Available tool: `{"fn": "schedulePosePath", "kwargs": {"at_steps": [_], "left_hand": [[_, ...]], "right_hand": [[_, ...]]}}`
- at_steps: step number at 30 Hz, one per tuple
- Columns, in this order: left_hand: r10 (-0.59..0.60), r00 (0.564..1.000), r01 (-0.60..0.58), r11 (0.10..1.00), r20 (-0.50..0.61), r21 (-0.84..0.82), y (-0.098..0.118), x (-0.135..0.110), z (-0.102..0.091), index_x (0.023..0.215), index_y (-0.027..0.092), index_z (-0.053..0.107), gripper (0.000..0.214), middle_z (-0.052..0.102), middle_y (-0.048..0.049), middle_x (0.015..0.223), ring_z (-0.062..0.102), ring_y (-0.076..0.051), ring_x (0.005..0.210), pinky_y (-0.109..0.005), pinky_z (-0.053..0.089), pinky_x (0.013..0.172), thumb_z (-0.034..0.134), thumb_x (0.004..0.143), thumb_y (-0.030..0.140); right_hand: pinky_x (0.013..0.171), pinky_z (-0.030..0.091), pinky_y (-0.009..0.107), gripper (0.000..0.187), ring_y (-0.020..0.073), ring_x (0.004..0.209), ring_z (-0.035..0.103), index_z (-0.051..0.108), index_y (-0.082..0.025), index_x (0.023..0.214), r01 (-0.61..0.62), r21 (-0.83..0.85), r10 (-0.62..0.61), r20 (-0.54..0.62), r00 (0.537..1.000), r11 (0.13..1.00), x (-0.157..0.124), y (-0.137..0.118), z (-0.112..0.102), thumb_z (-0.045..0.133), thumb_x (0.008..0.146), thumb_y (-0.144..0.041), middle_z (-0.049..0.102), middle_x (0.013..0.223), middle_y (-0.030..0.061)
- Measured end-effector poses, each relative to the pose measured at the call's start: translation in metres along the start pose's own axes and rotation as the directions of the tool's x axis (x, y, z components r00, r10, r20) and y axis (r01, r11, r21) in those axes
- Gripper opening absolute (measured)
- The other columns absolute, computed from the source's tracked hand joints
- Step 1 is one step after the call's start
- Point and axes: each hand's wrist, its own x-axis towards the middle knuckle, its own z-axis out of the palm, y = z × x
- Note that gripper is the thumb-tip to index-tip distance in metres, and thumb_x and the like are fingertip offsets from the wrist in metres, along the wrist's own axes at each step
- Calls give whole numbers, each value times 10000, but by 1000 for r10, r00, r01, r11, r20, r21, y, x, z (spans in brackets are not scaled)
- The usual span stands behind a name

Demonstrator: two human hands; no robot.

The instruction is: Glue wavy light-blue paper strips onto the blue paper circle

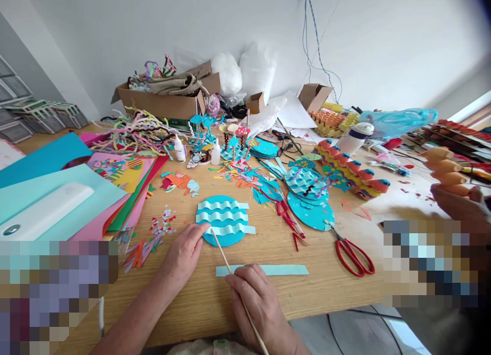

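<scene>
A blue paper circle (222,239) lies on the table with three wavy light blue paper strips across it. At the left end of the lowest wavy strip (230,230), my left hand (186,250) has its thumb and fingertips closed together on the paper. My right hand (256,296) grips a thin wooden stick (221,250), whose tip touches that same strip beside my left fingertips. A flat light blue paper strip (268,269) lies just beyond my right hand, partly covered by it.
Red-handled scissors (355,258) lie at the right by decorated blue discs (312,212). Paper scraps (161,227) and coloured sheets (115,191) are at the left. Glue bottles (179,149) stand behind. Another person's hand (464,206) holds an orange egg-carton piece (441,165) at right.
</scene>
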Motion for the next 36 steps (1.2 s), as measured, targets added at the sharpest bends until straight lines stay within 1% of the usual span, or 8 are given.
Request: {"fn": "schedulePosePath", "kwargs": {"at_steps": [5, 9, 13, 17, 21, 26, 32, 36], "left_hand": [[17, 1000, -17, 1000, -16, 6, 1, 0, -1, 1020, 218, 549, 314, 639, -51, 945, 616, -163, 890, -302, 509, 785, 347, 816, 91], [21, 999, -21, 1000, -46, 1, -2, 0, 2, 1054, 211, 530, 325, 647, -49, 900, 630, -158, 859, -284, 518, 754, 341, 818, 93], [6, 999, -5, 1000, -50, 21, -5, -1, 3, 1063, 205, 511, 329, 658, -44, 859, 644, -159, 817, -277, 528, 724, 358, 797, 86], [26, 998, -23, 999, -60, 41, -3, 0, 2, 1035, 188, 526, 304, 665, -62, 900, 642, -161, 843, -280, 524, 746, 349, 812, 84], [47, 998, -45, 998, -52, 32, -1, 1, 0, 1061, 184, 525, 306, 666, -64, 921, 640, -155, 855, -273, 521, 758, 340, 832, 98], [36, 999, -36, 999, -25, 26, -3, 0, 1, 1069, 207, 530, 314, 656, -60, 961, 626, -154, 905, -284, 507, 799, 337, 844, 103], [28, 999, -28, 999, -26, 17, -4, 0, 2, 1069, 217, 537, 329, 655, -56, 973, 626, -152, 901, -279, 509, 795, 341, 837, 91], [24, 999, -24, 999, -29, 22, -2, 0, 1, 1063, 224, 545, 330, 652, -48, 951, 624, -154, 900, -278, 510, 791, 338, 838, 98]], "right_hand": [[641, 446, 351, 332, 195, 740, 466, 544, -127, 1055, 0, -8, 0, 0, 1000, 1000, 0, -1, -1, 419, 781, 13, 546, 838, 100], [661, 449, 348, 366, 191, 762, 475, 532, -127, 1080, 16, 3, -16, -44, 999, 1000, 2, -4, -5, 418, 769, 30, 543, 861, 103], [650, 450, 344, 361, 190, 751, 479, 537, -125, 1075, 37, 8, -37, -38, 999, 999, 4, -6, -8, 423, 766, 25, 546, 844, 102], [638, 450, 341, 358, 188, 742, 486, 541, -119, 1068, 39, 3, -39, -41, 998, 999, 4, -5, -6, 418, 762, 21, 552, 839, 103], [640, 450, 335, 357, 187, 745, 503, 545, -123, 1068, 51, -16, -52, -59, 997, 999, 4, -5, -6, 412, 765, 10, 558, 831, 96], [633, 453, 327, 345, 180, 723, 514, 562, -151, 1046, 10, -30, -11, -40, 999, 999, 5, -7, -6, 403, 774, -9, 567, 816, 83], [639, 456, 331, 356, 185, 734, 512, 551, -141, 1066, 31, -9, -32, -54, 998, 999, 5, -6, -6, 418, 768, 2, 564, 825, 90], [634, 451, 332, 346, 186, 728, 511, 557, -144, 1049, 16, -13, -17, -47, 999, 1000, 4, -4, -4, 411, 770, 0, 562, 821, 89]]}}
